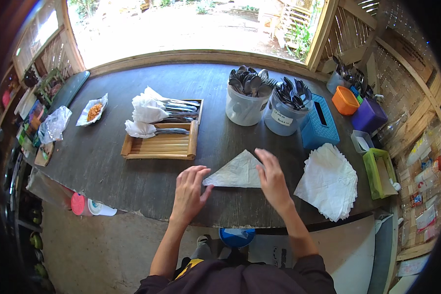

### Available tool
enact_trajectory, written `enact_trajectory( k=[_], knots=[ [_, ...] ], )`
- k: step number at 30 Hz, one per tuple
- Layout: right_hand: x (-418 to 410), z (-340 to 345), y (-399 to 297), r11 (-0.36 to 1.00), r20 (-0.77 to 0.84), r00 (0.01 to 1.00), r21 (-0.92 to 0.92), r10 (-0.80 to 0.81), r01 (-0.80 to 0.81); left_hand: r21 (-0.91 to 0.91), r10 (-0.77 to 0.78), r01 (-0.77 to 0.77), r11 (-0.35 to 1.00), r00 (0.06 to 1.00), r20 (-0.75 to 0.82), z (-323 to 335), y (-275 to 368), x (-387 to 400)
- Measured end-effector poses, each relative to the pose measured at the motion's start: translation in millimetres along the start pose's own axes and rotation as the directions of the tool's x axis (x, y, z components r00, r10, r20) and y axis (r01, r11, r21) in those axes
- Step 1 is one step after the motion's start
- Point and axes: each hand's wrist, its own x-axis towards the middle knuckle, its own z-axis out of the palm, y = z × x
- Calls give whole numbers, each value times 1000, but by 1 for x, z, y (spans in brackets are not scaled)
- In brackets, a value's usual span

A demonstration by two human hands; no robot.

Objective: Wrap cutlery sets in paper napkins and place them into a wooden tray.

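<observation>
A white paper napkin (237, 171), folded into a triangle, lies flat on the dark wooden table (132, 183). At its left corner is my left hand (193, 185), thumb apart from the fingers and holding nothing. My right hand (273, 176) hovers at its right edge with fingers spread; whether it touches the paper I cannot tell. To the right rests a stack of white napkins (327, 180). Ahead on the left, a bamboo tray (160, 149) holds cutlery whose ends are wrapped in white napkins (145, 106). Behind it sits a second tray (201, 110), mostly covered by wrapped cutlery.
Two plastic tubs, one clear (244, 108) and one bluish (284, 123), hold spoons and forks. Near them stand a blue tissue box (319, 125), an orange container (346, 100), a purple box (369, 114) and a green basket (378, 176). Food lies on paper (94, 111) at the left.
</observation>
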Motion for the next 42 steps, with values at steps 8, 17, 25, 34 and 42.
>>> enact_trajectory(
  k=[8, 17, 25, 34, 42],
  knots=[
    [-86, 6, -11, 957, 252, 967, -287, 32, 43, -82, 239, -224, 971, 896, 374, 34, 52, -24],
    [-108, -40, 23, 890, 110, 964, -420, 243, -177, 165, -95, 37, 986, 927, 363, 10, 45, -42],
    [-75, -81, 3, 943, -62, 979, -260, 197, -206, 220, -136, 105, 970, 982, 132, -59, 70, -11],
    [85, -65, -10, 950, -270, 949, -302, -164, 78, -162, 142, -179, 970, 966, -218, -16, 53, 143],
    [203, -11, 58, 847, -304, 917, -527, -260, 65, -212, 164, -220, 952, 953, -255, 69, 35, 258]
  ],
)
